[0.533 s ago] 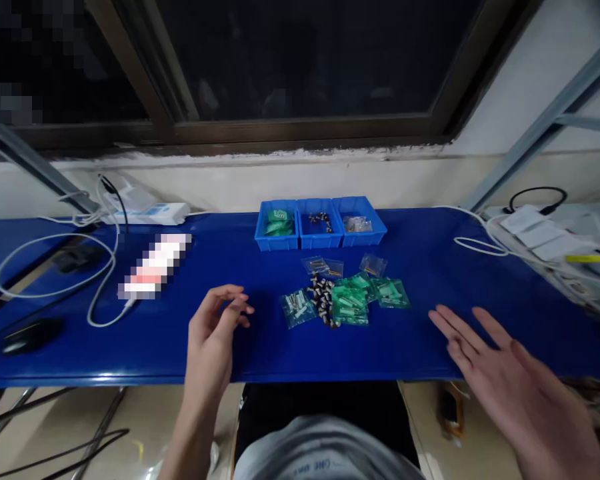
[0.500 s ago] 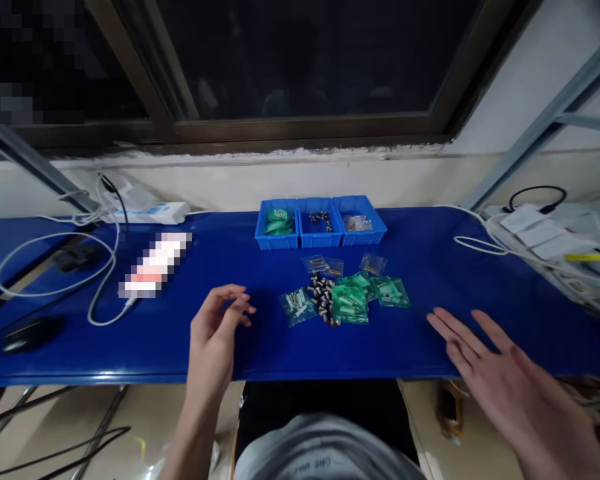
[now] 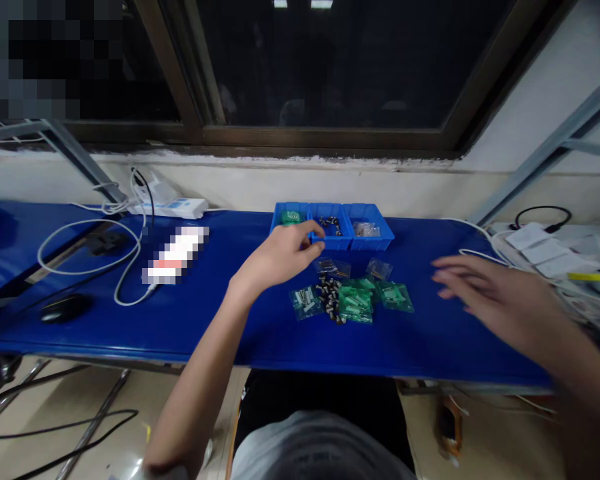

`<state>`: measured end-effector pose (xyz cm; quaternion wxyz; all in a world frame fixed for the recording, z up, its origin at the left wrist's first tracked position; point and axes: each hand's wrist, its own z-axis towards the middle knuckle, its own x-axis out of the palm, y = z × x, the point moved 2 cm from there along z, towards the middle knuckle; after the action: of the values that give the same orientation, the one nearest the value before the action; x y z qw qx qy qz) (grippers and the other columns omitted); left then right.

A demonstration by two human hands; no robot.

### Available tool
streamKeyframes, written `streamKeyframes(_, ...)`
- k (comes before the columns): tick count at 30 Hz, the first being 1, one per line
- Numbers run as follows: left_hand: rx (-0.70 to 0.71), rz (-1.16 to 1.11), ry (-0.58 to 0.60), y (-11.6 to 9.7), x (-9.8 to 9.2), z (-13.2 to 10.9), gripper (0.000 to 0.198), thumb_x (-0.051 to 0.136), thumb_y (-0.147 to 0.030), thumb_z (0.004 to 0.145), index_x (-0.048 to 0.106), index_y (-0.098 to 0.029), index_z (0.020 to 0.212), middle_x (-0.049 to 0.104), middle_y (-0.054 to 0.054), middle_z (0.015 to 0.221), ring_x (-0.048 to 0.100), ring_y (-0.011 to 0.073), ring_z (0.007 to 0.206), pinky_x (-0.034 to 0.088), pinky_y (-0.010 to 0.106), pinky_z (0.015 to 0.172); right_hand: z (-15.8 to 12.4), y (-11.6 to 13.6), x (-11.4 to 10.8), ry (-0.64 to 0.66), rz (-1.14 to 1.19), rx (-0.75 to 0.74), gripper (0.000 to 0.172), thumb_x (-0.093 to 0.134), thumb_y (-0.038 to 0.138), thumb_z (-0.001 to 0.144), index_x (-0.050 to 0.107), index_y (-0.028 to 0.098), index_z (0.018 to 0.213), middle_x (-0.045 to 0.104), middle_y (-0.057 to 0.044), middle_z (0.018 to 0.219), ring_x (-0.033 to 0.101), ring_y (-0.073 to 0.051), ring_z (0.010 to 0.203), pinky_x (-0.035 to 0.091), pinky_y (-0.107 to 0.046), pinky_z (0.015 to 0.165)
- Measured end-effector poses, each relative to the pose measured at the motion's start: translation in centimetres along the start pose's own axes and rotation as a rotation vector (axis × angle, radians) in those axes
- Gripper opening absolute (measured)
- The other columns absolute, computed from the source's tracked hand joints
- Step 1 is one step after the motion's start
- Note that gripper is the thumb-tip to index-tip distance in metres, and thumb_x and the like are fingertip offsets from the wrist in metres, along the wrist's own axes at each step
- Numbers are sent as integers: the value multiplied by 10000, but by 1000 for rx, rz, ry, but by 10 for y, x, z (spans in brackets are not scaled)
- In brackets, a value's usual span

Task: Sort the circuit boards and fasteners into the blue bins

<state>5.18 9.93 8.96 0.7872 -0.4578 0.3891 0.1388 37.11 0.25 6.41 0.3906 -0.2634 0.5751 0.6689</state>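
My left hand [image 3: 283, 255] reaches forward over the blue table [image 3: 220, 313], its fingers curled at the front wall of the left blue bin [image 3: 291, 220], which holds green packets. Nothing shows in its fingers. My right hand [image 3: 485, 297] hovers over the table's right part, blurred, fingers stretched out toward the pile, holding nothing. Between the hands lies a pile of small plastic bags: green packets [image 3: 357, 300], a clear bag of metal parts [image 3: 306, 301] and loose dark screws [image 3: 331, 297]. The middle bin [image 3: 330, 225] holds dark screws, the right bin [image 3: 367, 230] a clear bag.
A white power strip [image 3: 173, 207] with white cables [image 3: 87, 250] lies at the back left. A black mouse [image 3: 65, 307] sits near the front left edge. White cables and adapters [image 3: 535, 237] crowd the right end. A metal frame leg [image 3: 545, 150] slants up at the right.
My left hand has moved forward from the near table edge up to the left bin. My right hand has risen and swung left toward the pile. The view shifted slightly.
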Motion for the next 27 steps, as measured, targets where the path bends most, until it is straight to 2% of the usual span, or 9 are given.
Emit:
streamKeyframes(1,34,32,87,-1,2,12,271,528,-336,900,664,-201,1092,664,39,771,587,158,621,409,280,580,26,10,10,122,-171,-68,331,495,474,914,645,261,1117,712,-96,978,686,-277,914,513,-417,821)
streamKeyframes(3,89,104,154,0,8,30,249,531,-314,893,677,-189,1051,651,41,715,577,164,601,392,285,578,69,24,34,279,-439,-86,356,514,469,902,662,211,1097,700,-128,979,665,-323,950,504,-439,790)
streamKeyframes(6,218,154,130,8,20,38,224,469,-261,920,650,-182,1026,615,17,666,546,144,572,376,277,583,103,30,62,435,-618,-69,388,636,469,823,664,192,1093,665,-158,1066,649,-347,951,491,-410,704)
streamKeyframes(8,275,146,43,16,29,34,198,453,-227,921,597,-178,1047,613,12,727,530,128,584,386,270,595,108,26,73,443,-638,-67,332,668,427,801,668,207,1049,659,-138,1057,648,-332,936,473,-379,671)
streamKeyframes(12,312,110,-218,30,47,24,124,448,-230,927,465,-158,1026,593,37,876,522,108,612,429,267,600,110,7,82,416,-484,-90,176,695,344,769,653,218,885,661,-74,897,650,-240,783,434,-309,602)
streamKeyframes(16,393,223,-138,31,63,16,134,392,-214,964,470,-169,1063,572,85,1061,565,112,678,459,255,571,114,-5,81,377,-293,-186,53,646,202,760,597,213,774,631,-11,700,606,-171,638,413,-279,563)
streamKeyframes(19,382,246,-129,32,64,11,176,376,-209,979,476,-170,1118,569,92,1095,578,114,688,489,258,572,114,4,73,354,-160,-248,84,581,138,764,560,213,735,611,14,624,591,-154,588,422,-282,559)
streamKeyframes(22,379,257,-140,32,63,10,197,385,-202,980,486,-173,1148,564,88,1116,589,113,706,518,260,596,112,23,62,302,74,-239,40,584,205,808,559,225,833,632,11,663,629,-162,605,472,-286,558)
streamKeyframes(27,400,300,-160,33,62,12,234,420,-206,977,504,-182,1194,553,84,1108,604,141,819,564,277,675,115,51,68,219,486,-215,232,667,307,799,556,233,988,629,-5,727,653,-180,590,499,-290,487)
